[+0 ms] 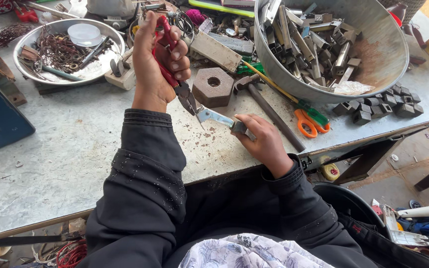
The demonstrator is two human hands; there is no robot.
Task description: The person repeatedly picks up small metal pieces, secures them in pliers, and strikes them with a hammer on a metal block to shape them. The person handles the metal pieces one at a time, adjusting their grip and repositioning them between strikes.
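Grip, left hand [159, 59]: closed around the red handles of a pair of pliers [175, 74], tool pointing down toward 5 o'clock, its dark nose meeting the near end of a bent metal strip [216, 117]. Whether the nose has actually bitten the strip cannot be told; it is at least touching.

Grip, right hand [261, 141]: fingers wrapped on the strip's other end, where a darker block sits, holding it just above the tabletop [50, 164] at roughly 6 o'clock from the big bowl.

Item in work: bent metal strip, pale, shiny, angled, lying between the two hands at frame centre.

Step, as judged: the pliers are being set on the strip's end to bend or pull a part from it; the work looks begun, not finished. The next move would call for a firm squeeze on the handles while the right hand braces the strip against twisting.

Surroundings:
- Large metal bowl [388, 54], 1 o'clock of the strip, holding similar metal pieces.
- Shallow pan [103, 62] of wire scraps, 10 o'clock.
- Hexagonal block [213, 87] with a hole, just beyond the pliers.
- Hammer [269, 111], beside the right hand.
- Orange-handled scissors [308, 124], 3 o'clock.
- Small dark blocks [381, 105], far right.
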